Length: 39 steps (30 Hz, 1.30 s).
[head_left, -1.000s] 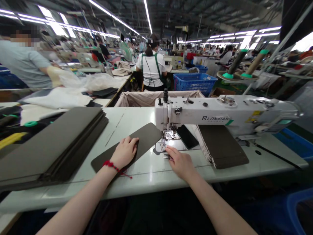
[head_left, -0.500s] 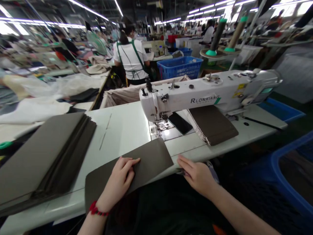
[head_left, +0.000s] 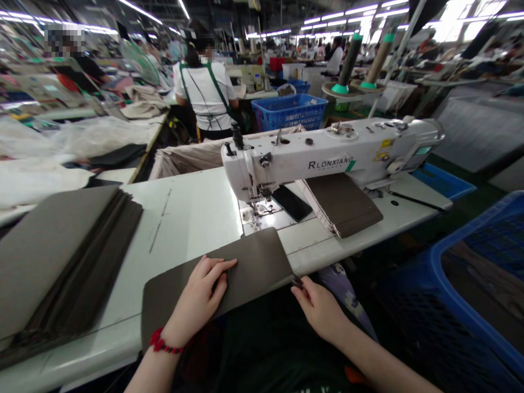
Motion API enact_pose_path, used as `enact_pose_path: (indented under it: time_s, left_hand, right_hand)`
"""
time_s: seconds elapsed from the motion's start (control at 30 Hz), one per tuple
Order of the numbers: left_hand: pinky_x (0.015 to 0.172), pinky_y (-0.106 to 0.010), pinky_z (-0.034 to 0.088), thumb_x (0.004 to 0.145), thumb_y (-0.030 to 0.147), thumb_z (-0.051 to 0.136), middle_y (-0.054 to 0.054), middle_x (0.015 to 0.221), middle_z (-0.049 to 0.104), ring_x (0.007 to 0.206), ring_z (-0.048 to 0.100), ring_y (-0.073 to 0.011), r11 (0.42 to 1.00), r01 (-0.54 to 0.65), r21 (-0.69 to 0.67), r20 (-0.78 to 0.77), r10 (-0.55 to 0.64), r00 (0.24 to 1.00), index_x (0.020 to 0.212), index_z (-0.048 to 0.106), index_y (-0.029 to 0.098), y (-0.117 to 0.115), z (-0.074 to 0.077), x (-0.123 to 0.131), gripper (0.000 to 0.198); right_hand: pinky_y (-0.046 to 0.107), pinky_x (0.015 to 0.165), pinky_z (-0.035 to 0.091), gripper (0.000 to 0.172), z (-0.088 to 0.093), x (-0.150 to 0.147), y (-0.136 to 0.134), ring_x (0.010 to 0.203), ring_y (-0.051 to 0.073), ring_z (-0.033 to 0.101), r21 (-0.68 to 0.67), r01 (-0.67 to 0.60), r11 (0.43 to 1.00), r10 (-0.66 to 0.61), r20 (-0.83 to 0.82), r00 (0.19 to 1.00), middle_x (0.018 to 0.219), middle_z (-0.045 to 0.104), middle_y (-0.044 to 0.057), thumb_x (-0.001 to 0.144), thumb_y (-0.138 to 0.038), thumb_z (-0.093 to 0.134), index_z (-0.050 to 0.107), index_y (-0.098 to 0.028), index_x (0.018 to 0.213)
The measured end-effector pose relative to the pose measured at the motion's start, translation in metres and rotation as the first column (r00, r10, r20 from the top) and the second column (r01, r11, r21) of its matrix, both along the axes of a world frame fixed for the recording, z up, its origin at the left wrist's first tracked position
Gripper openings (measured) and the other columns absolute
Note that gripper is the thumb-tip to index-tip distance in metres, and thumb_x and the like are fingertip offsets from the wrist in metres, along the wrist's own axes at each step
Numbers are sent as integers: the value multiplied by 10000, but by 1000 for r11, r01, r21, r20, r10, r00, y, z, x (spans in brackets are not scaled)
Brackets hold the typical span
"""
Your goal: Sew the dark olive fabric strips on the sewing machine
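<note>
My left hand [head_left: 198, 298] lies on a dark grey-brown fabric panel [head_left: 245, 267], pressing it down at the table's front edge. The panel's near side hangs slightly over that edge. My right hand [head_left: 318, 311] pinches small thread snips [head_left: 297, 281] right by the panel's end corner. The sewing machine [head_left: 323, 155], branded RLONXIANG, stands beyond them, its presser foot [head_left: 257, 204] with nothing under it. A thick stack of matching panels [head_left: 61, 262] lies to my left, and a stitched bundle [head_left: 341, 204] rests to the right of the needle.
A black phone [head_left: 291, 203] lies on the white table [head_left: 192, 218] beside the machine. A blue crate [head_left: 450, 305] stands at lower right. Behind the table hangs a cloth bin [head_left: 184, 155]. A co-worker [head_left: 202, 90] in an apron stands beyond it, near a blue basket [head_left: 289, 112].
The panel has come away from the needle toward me, to the table's front edge, with both hands following it. The view has swung to the right and tipped down.
</note>
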State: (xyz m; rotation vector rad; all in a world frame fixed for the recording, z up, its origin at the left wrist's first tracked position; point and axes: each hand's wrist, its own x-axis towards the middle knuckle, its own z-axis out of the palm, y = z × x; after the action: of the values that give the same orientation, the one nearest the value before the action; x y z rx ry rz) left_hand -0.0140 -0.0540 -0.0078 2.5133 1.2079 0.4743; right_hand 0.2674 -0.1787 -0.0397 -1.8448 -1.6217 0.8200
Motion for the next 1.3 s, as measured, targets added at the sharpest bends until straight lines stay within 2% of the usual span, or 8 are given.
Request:
enact_pose_path:
  time_s: [0.13, 0.27, 0.6, 0.87, 1.17, 1.23, 1.3]
  left_hand:
    - [1049, -470, 393, 960, 244, 396, -69, 1159, 526, 1140, 499, -238, 1000, -9, -7, 10, 9, 1000, 1284, 527, 266, 0, 2, 2, 350]
    - [1050, -472, 391, 958, 243, 397, -75, 1159, 527, 1140, 498, -240, 1000, -6, -7, 8, 6, 1000, 1281, 528, 261, 1, 2, 2, 348]
    - [1057, -465, 387, 951, 232, 403, -73, 1158, 534, 1146, 497, -238, 1000, -4, 4, 15, 4, 1000, 1264, 541, 258, 0, 2, 1, 344]
    - [1051, -459, 399, 953, 240, 404, -72, 1165, 531, 1136, 507, -234, 1000, -12, -12, 23, 13, 1000, 1262, 544, 264, 0, 2, 0, 340]
    - [995, -418, 446, 952, 263, 398, -86, 1186, 535, 1131, 523, -241, 1000, -1, -27, 12, 1, 1000, 1285, 542, 267, 1, 8, 2, 363]
    - [1033, -427, 410, 962, 302, 397, -93, 1275, 499, 1197, 492, -249, 1000, -1, -11, -32, 1, 999, 1325, 507, 268, 4, 8, -2, 381]
    - [1087, -502, 324, 953, 381, 435, -104, 1366, 450, 1261, 445, -285, 997, -58, 42, -103, 62, 993, 1370, 458, 261, 8, 7, -7, 434]
  right_hand:
    - [266, 579, 339, 245, 2, -2, 1, 628, 165, 585, 20, -16, 1000, 16, 28, 999, 674, 578, -13, 983, -384, 396, 474, -222, 818]
    - [271, 571, 346, 268, 3, 0, -1, 616, 166, 586, 14, 21, 1000, -22, 53, 998, 678, 595, -3, 989, -386, 374, 477, -224, 801]
    - [281, 582, 352, 251, 4, 1, 4, 654, 193, 613, 56, 25, 998, -30, 82, 996, 698, 615, 6, 983, -392, 382, 480, -228, 820]
    - [275, 594, 390, 286, 4, 8, -4, 670, 196, 623, 24, 30, 999, -29, -38, 999, 728, 641, 22, 991, -404, 343, 518, -232, 844]
    - [271, 591, 380, 290, -2, 2, 9, 663, 186, 628, 73, -1, 997, -6, 97, 995, 711, 639, 22, 998, -370, 331, 514, -217, 834]
    - [268, 613, 400, 305, -2, 7, 7, 679, 182, 634, 77, 10, 997, -15, 64, 998, 724, 647, 23, 1002, -363, 316, 512, -220, 818]
    - [268, 618, 411, 307, 1, 12, 4, 677, 180, 635, 96, 48, 994, -52, 43, 998, 717, 644, 19, 1001, -378, 317, 510, -224, 819]
